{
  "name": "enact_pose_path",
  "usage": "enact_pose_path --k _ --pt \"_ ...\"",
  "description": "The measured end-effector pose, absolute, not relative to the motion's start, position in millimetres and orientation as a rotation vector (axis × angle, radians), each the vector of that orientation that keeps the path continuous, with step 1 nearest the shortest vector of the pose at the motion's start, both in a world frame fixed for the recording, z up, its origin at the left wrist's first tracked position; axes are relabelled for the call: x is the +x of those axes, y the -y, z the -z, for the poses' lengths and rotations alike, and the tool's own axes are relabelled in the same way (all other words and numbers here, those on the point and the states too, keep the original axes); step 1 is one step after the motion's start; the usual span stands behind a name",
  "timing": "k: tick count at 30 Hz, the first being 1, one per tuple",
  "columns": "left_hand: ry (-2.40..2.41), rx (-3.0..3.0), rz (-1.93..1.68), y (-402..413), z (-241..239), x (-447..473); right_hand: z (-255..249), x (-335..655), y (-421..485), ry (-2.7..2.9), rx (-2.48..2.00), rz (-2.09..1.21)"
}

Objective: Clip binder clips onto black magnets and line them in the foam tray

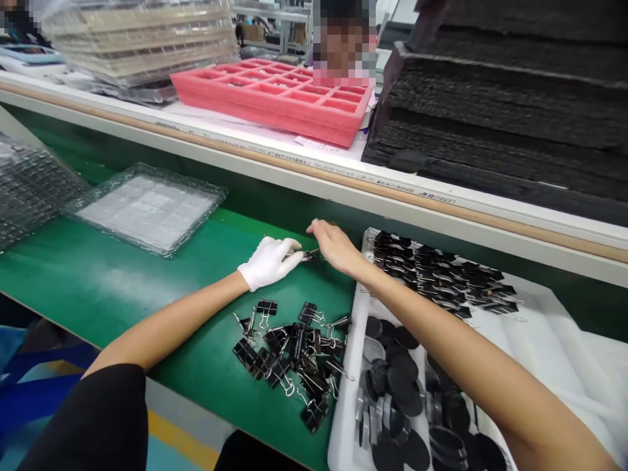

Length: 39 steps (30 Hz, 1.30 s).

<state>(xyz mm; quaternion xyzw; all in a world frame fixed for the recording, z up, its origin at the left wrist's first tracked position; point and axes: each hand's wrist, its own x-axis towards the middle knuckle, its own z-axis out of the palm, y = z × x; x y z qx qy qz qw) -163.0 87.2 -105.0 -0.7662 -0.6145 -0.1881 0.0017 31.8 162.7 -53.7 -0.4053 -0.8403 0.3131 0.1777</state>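
Green worktop (196, 268); pink foam tray (275, 110) at twelve o'clock. Gloved left hand (271, 263) near centre, fingers nearly closed on binder clip (309, 256). Right hand (336, 248) at clip's three o'clock, fingers bent; whether gripping, cannot tell. Loose clips (297, 343) at six o'clock, black discs (402, 377) at five.

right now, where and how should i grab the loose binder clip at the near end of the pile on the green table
Pinch that binder clip by its black body, probably from the near side: its wire handles seem to point away from you, toward the other clips, while bare green table lies on the near side.
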Motion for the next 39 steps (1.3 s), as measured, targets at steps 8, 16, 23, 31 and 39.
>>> enact_pose_path --k 8,16,23,31,39 --pt "2.317 -2.605 1.09 -90.5 98.0 -174.7 59.2 48.3 -160.1 2.51 -1.02 -0.974" --pt "2.176 -2.721 0.842 -88.1 89.9 -175.2 71.9 60.6 -158.9 2.209 -1.046 -1.294" --pt "2.158 -2.9 0.765 -89.5 84.9 -178.1 72.5 64.3 -151.7 2.259 -1.038 -1.27" --pt "2.172 -2.926 0.825 -93.9 88.1 -186.9 62.6 58.8 -151.9 2.327 -1.064 -1.122" --pt "1.803 -2.652 1.396 -98.9 110.6 -196.6 32.5 139.6 -115.7 2.41 -0.921 -0.637"
